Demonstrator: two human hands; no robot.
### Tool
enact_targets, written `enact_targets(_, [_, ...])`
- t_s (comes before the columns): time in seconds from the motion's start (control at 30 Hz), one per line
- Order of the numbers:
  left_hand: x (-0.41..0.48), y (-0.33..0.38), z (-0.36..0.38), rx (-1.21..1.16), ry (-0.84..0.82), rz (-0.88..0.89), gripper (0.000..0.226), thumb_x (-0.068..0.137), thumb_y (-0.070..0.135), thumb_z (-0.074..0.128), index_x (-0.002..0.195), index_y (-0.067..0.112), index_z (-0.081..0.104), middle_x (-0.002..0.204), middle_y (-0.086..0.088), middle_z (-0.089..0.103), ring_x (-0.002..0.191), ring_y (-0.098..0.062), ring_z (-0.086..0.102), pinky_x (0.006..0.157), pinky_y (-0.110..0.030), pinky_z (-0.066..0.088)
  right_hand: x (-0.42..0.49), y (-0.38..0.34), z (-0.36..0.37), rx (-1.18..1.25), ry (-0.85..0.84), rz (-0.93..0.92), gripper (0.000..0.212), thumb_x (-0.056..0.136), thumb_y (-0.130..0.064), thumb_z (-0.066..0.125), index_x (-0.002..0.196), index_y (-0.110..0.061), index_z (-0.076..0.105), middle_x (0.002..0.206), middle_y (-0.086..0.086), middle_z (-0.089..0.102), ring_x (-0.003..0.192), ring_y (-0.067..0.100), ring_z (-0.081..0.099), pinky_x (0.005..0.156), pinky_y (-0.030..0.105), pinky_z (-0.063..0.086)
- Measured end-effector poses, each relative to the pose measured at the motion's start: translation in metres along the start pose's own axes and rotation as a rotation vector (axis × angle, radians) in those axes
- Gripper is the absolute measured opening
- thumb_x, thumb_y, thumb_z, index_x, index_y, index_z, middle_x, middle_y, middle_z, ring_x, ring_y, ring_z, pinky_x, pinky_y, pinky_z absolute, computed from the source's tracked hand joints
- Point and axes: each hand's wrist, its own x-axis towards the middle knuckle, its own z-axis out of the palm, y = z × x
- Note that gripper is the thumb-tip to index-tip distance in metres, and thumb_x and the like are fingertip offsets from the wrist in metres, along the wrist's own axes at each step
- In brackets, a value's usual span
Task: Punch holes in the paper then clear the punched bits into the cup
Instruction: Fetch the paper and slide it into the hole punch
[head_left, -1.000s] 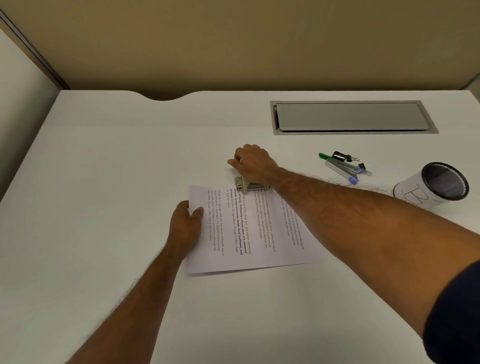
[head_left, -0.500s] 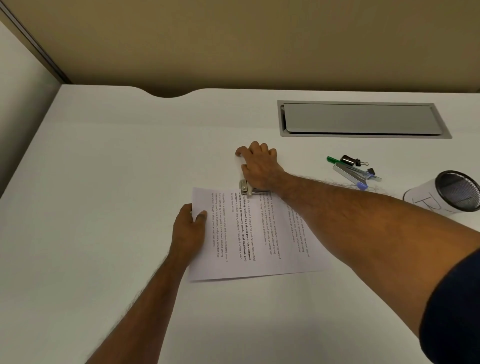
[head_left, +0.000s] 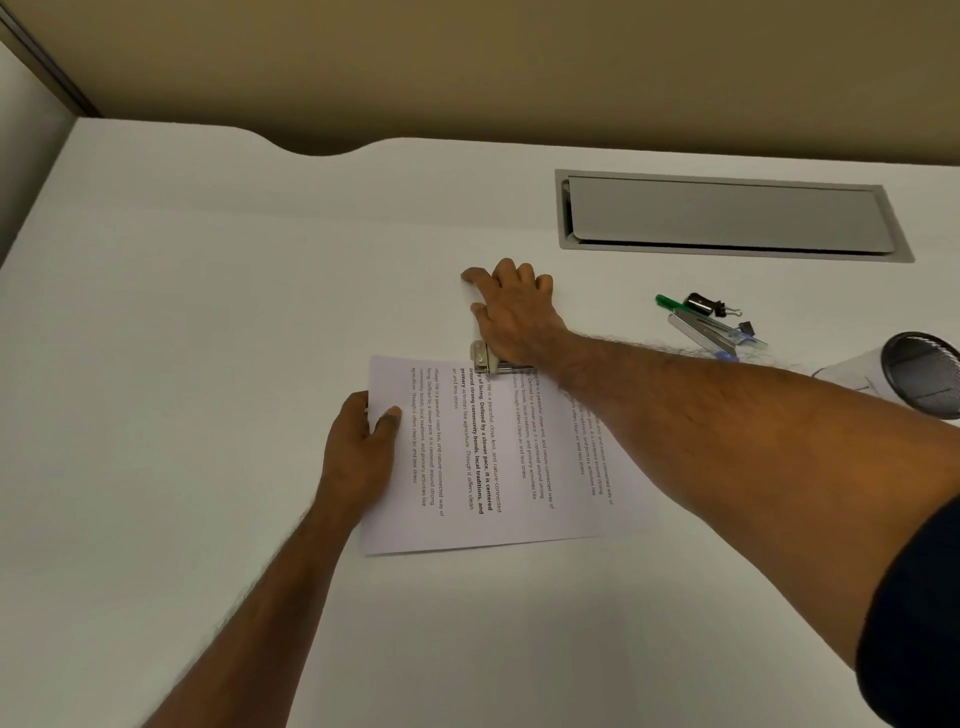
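The paper (head_left: 483, 457) lies flat on the worktop (head_left: 208, 312), its far edge fed into the hole punch (head_left: 485, 358) so the holes land in the margin. My left hand (head_left: 363, 447) pinches the sheet's left edge, thumb on top, to stop it sliding. My right hand (head_left: 511, 317) presses the punch under its palm, fingers (head_left: 506, 270) spread onto the worktop beyond. The cup (head_left: 919, 374) sits well right of those fingers.
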Motion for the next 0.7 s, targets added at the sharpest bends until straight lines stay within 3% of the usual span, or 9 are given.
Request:
enact_targets(0.17, [-0.001,0.002,0.0,-0.021,-0.007,-0.002,0.013,0.099,0.022,0.052,0.11,0.017,0.053,0.109,-0.005,0.067,0.095,-0.025,0.067,0.08,-0.039,0.055,0.0,0.0,-0.001,-0.008,-0.009,0.008,0.046,0.094,-0.037,0.043,0.138,-0.028,0.038,0.115,0.008,0.049,0.1,0.028,0.046,0.083,0.044,0.035])
enact_targets(0.3, [-0.002,0.004,0.001,-0.018,-0.001,-0.002,0.014,0.099,0.022,0.052,0.111,0.016,0.054,0.11,-0.006,0.067,0.094,-0.023,0.067,0.078,-0.035,0.053,-0.002,0.0,-0.004,0.025,-0.043,0.013,0.049,0.095,-0.044,0.039,0.141,-0.03,0.035,0.12,0.009,0.048,0.104,0.028,0.045,0.087,0.044,0.034])
enact_targets(0.53, [-0.004,0.007,0.003,-0.008,0.02,-0.006,0.024,0.099,0.021,0.052,0.12,0.011,0.054,0.113,-0.008,0.065,0.094,-0.023,0.064,0.075,-0.031,0.05,0.007,-0.002,-0.025,0.119,-0.276,0.098,0.065,0.085,-0.07,0.037,0.14,-0.035,0.034,0.131,0.008,0.043,0.119,0.029,0.04,0.1,0.048,0.028])
enact_targets(0.7, [-0.001,0.008,0.002,0.013,0.011,-0.009,0.029,0.099,0.023,0.051,0.124,0.009,0.052,0.116,-0.008,0.064,0.095,-0.023,0.065,0.077,-0.035,0.053,-0.004,-0.003,-0.044,0.154,-0.191,0.135,0.075,0.082,-0.079,0.03,0.134,-0.027,0.045,0.131,0.01,0.051,0.122,0.029,0.046,0.101,0.049,0.03])
